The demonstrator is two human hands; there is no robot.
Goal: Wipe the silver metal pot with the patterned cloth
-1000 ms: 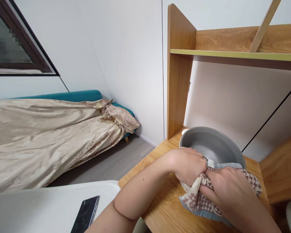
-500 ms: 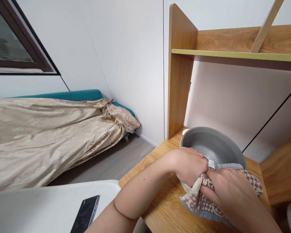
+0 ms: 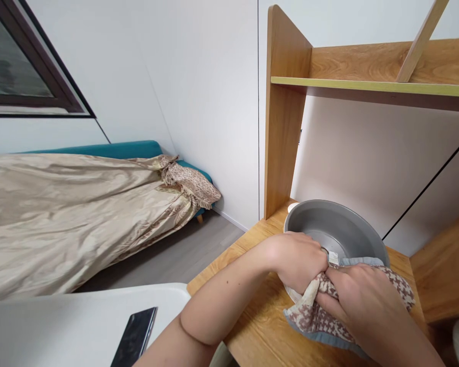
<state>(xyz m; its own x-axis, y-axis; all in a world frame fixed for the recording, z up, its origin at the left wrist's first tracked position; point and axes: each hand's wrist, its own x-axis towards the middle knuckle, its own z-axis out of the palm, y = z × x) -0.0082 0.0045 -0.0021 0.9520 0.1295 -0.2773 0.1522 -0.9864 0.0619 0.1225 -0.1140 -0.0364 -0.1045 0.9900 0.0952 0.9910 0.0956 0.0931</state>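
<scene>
A brown-and-cream patterned cloth (image 3: 306, 313) with a grey-blue edge is bunched between my two hands. My left hand (image 3: 300, 260) is closed on it at the near side of a grey basin (image 3: 338, 219). Just to the right, my right hand (image 3: 361, 293) is wrapped round the same cloth, the two hands almost touching. A small white tag (image 3: 333, 258) sticks up from the cloth. The basin stands on a wooden desk (image 3: 263, 316), and its near rim is largely hidden by my hands and the cloth.
A wooden shelf unit (image 3: 281, 112) rises behind the basin. To the left, a black phone (image 3: 134, 334) lies on a white surface (image 3: 72, 318). Farther off, a beige cover (image 3: 80, 204) is draped over a teal sofa (image 3: 137, 149).
</scene>
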